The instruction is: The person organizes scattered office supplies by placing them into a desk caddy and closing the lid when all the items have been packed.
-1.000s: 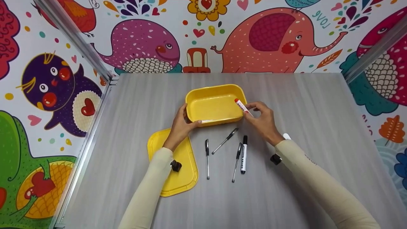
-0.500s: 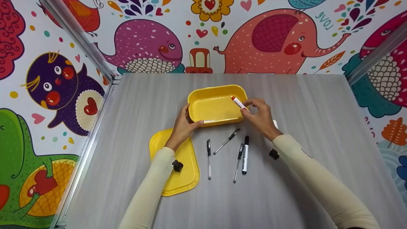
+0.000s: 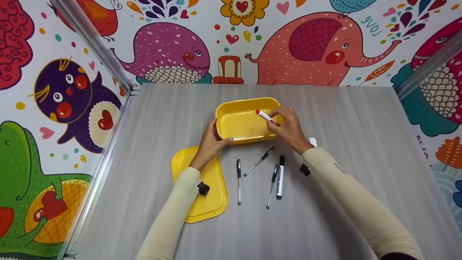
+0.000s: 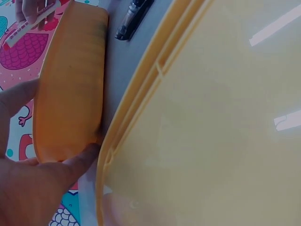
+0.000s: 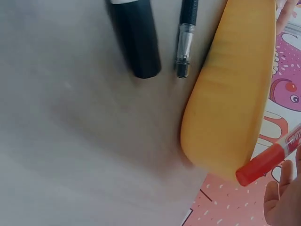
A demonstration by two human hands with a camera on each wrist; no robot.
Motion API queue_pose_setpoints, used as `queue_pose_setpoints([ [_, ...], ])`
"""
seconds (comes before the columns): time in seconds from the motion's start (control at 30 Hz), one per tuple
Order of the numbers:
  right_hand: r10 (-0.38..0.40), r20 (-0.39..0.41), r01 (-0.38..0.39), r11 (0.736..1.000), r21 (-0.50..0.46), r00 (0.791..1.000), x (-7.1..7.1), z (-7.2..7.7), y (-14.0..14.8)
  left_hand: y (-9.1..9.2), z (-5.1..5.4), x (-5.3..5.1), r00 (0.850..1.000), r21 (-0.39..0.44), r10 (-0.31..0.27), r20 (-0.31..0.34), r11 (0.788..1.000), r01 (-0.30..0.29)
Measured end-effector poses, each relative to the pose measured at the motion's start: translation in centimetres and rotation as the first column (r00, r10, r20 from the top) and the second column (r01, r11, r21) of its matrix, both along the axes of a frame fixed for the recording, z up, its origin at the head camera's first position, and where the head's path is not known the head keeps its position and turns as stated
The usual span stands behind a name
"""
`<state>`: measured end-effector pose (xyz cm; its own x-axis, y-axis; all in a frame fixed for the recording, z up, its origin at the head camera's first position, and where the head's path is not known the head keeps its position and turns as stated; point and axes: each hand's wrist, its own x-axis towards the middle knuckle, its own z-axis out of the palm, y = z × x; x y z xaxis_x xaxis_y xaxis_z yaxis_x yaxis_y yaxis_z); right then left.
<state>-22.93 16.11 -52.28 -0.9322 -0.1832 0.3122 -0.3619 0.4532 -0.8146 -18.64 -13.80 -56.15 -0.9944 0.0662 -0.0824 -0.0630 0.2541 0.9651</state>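
A yellow plastic box (image 3: 245,122) without its lid stands on the table. My left hand (image 3: 209,146) holds its left front corner, thumb over the near rim; in the left wrist view, thumb and finger span the box's end. Over the right part of the box, my right hand (image 3: 288,128) pinches a white-and-red marker (image 3: 265,116), tilted, one red end pointing to the far left. That red end shows large in the right wrist view, by the box rim. The yellow lid (image 3: 205,184) lies on the table, partly under my left forearm.
In front of the box lie a pen (image 3: 239,182), a slanted pen (image 3: 259,161), a third pen (image 3: 272,186) and a black-capped white marker (image 3: 280,177). A white object (image 3: 313,142) is partly hidden by my right wrist. Printed walls border the table.
My right hand has moved left with the red marker, from the box's right rim to over its inside. My left hand keeps its hold on the box. The head view has shifted slightly.
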Motion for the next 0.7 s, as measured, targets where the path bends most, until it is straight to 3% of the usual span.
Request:
queue_pose_setpoints([
  [0.57, 0.054, -0.099, -0.049, 0.997, 0.054, 0.994, -1.9, -0.4, -2.8, 0.2, 0.2, 0.0, 1.000, -0.032, 0.007, 0.003, 0.999, -0.007],
  [0.7, 0.065, -0.087, -0.060, 0.997, 0.057, 0.994, -2.2, -0.7, -3.5, 0.1, 0.1, -0.1, 1.000, -0.035, 0.013, 0.010, 0.999, -0.013],
])
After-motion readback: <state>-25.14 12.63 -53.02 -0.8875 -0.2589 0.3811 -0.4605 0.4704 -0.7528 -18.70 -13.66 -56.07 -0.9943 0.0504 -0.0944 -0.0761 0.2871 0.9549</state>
